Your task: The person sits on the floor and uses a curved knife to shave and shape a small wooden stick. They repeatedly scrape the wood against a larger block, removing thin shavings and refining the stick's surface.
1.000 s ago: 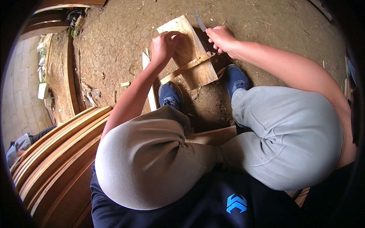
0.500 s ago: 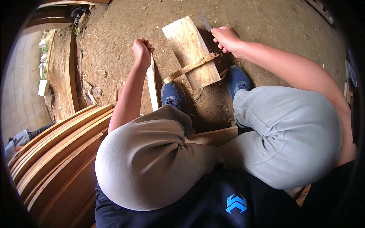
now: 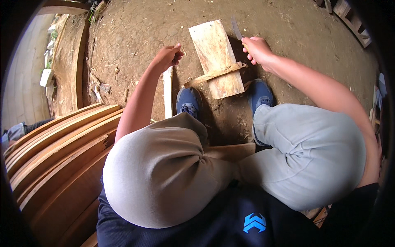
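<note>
My right hand (image 3: 258, 50) is closed round the handle of a knife (image 3: 236, 29), its narrow blade pointing away from me. Just left of that hand lies a pale wooden board (image 3: 212, 43) on the ground between and beyond my feet. A thin wooden slat (image 3: 216, 74) rests crosswise over the board's near part. My left hand (image 3: 168, 57) hangs left of the board with its fingers curled; what they hold, if anything, cannot be made out. Below it a long pale wooden strip (image 3: 168, 92) runs toward my left knee, its upper end close under the hand.
Curved wooden planks (image 3: 61, 140) are stacked at my left. My blue shoes (image 3: 189, 101) stand near the board, and a piece of wood (image 3: 230, 151) lies between my legs. Wood chips dot the dirt floor (image 3: 135, 37). A wooden frame (image 3: 352, 20) stands far right.
My left hand has moved right, closer to the board. The view has shifted a little, so the board and the right hand with the knife appear farther right.
</note>
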